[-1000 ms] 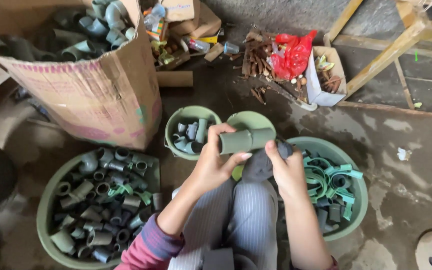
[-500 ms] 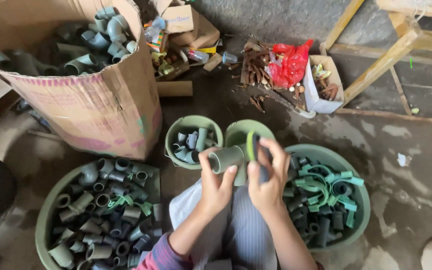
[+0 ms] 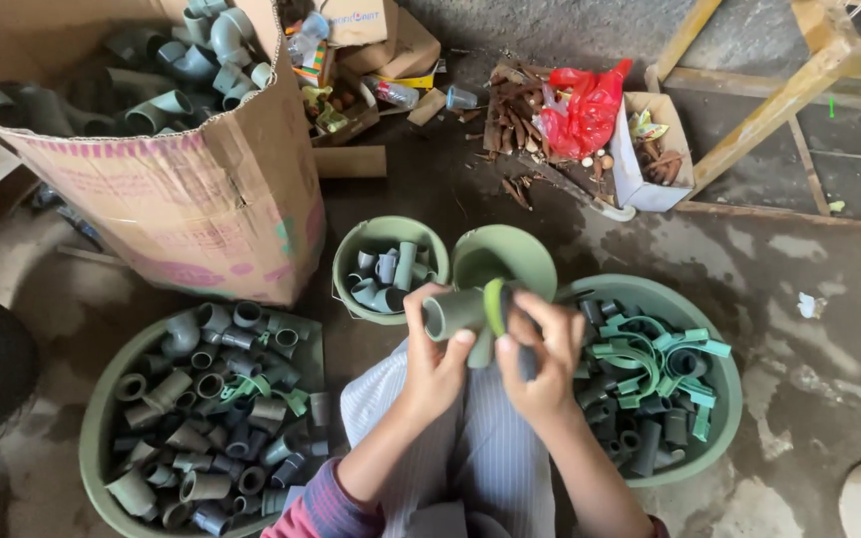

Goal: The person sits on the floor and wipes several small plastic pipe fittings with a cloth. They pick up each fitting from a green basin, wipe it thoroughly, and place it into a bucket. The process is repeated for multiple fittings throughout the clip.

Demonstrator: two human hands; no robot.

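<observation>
While I crouch over the floor, my left hand (image 3: 437, 367) is clamped round a short grey pipe fitting (image 3: 453, 312), its open end turned toward that hand's side, and my right hand (image 3: 542, 361) is closed on the green band (image 3: 495, 304) that sits around the fitting's far end, fingertips pinching it against the plastic. Both hands meet just above my knees, the fitting held level between them. Whether the band is going on or coming off I cannot tell from here; it sits partway along the piece, so I judge this one to be mid-step. Just beyond my hands stand two small green pails: the left one (image 3: 355, 249) holds a few grey fittings, the one beside it (image 3: 516, 257) tilts toward me and looks bare inside. Out past my right hand is a wide green basin (image 3: 725, 399) with dark fittings and a tangle of green bands. To the left of my left hand lies a bigger basin (image 3: 93, 438) heaped with grey elbows and couplers, a few green strips among them, and further off a tall cardboard box (image 3: 211, 199) is full of more. Going by those heaps, plenty remains to be handled.
</observation>
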